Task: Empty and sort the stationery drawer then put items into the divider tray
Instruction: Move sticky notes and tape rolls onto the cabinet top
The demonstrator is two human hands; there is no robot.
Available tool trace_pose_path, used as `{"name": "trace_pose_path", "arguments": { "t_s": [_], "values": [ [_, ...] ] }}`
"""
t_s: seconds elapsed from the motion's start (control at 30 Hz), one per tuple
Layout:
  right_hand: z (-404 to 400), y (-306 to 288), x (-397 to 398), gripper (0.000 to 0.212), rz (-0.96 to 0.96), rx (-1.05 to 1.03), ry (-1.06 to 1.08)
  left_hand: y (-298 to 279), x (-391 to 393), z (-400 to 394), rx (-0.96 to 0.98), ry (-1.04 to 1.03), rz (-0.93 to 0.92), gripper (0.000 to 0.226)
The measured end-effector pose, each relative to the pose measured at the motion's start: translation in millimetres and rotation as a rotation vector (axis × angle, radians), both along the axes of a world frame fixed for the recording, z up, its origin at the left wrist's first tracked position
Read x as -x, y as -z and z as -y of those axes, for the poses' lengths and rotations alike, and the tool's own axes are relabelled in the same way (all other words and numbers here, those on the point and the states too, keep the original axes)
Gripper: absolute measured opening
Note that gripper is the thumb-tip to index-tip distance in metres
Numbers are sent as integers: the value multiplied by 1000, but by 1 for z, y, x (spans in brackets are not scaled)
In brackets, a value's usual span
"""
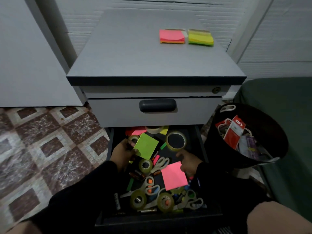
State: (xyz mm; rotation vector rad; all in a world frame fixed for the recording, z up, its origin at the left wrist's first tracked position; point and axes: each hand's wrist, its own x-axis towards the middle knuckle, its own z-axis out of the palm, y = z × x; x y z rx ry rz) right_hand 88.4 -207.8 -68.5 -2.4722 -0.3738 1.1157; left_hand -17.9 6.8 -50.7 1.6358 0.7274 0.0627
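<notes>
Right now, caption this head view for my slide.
Left hand holds a green sticky pad, right hand a pink one, over the cluttered open drawer.

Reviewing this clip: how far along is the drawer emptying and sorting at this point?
Early stage. Done: two sticky-note stacks, pink-topped and yellow-topped, sit side by side on the cabinet top. In hand: the left hand holds a green pad and the right hand a pink pad, both over the open drawer. Left: tape rolls, scissors and batteries remain inside; no divider tray is visible.
</notes>
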Motion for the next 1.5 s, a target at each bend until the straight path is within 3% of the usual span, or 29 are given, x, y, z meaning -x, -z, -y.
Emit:
{"name": "trace_pose_path", "arguments": {
  "t_s": [0.07,0.13,0.27,0.6,0.93,1.1,1.5],
  "values": [
    [-1,-4,8,35,11,-68,-30,-6,5,1,24,-11,6,27],
    [-2,-10,14,16,66,-64,-25,-11,10,2,40,-21,12,27],
    [3,-27,19,38,131,27,-77,-27,22,4,35,-9,28,24],
    [28,-101,19,34,171,76,-22,-97,43,17,88,-13,138,23],
    [44,-203,11,26,13,-401,381,-184,33,36,183,-22,307,26],
    [43,-245,-1,24,-28,-575,464,-214,20,34,101,-14,339,25],
    [28,-286,-68,25,156,-823,597,-245,-70,20,-143,-60,369,29]
  ]
}}
